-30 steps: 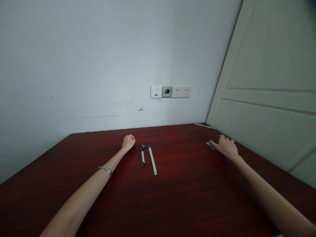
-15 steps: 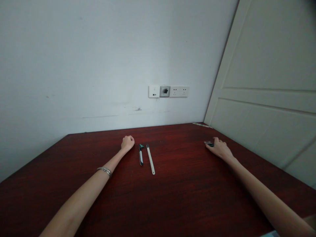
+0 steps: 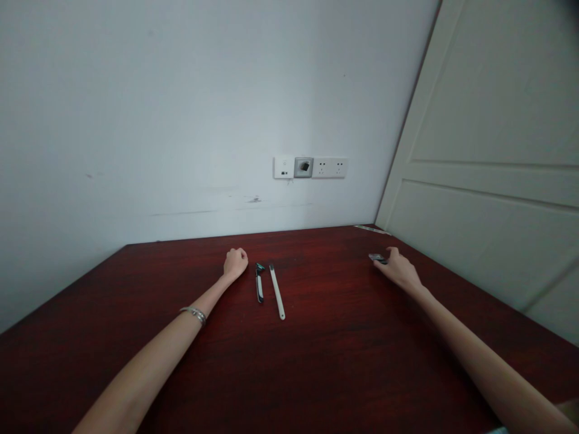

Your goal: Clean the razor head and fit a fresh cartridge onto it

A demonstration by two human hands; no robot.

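My left hand, curled into a fist, rests on the dark red table with nothing showing in it. Just to its right lies a razor with a green-tinted head and a white and black handle. Beside the razor is a slim white stick-like tool with a dark tip at its far end; I cannot make out its kind. On the right side of the table, my right hand has its thumb and fingers around a small clear and dark object, partly hidden by the hand.
The wooden table meets a white wall at the back, where sockets and a switch panel are mounted. A pale panelled door borders the right side. A thin patterned strip lies at the back right corner.
My right hand has shifted slightly left and away from me, and more of the small object's clear end shows. My left hand, the razor and the white tool stay in place.
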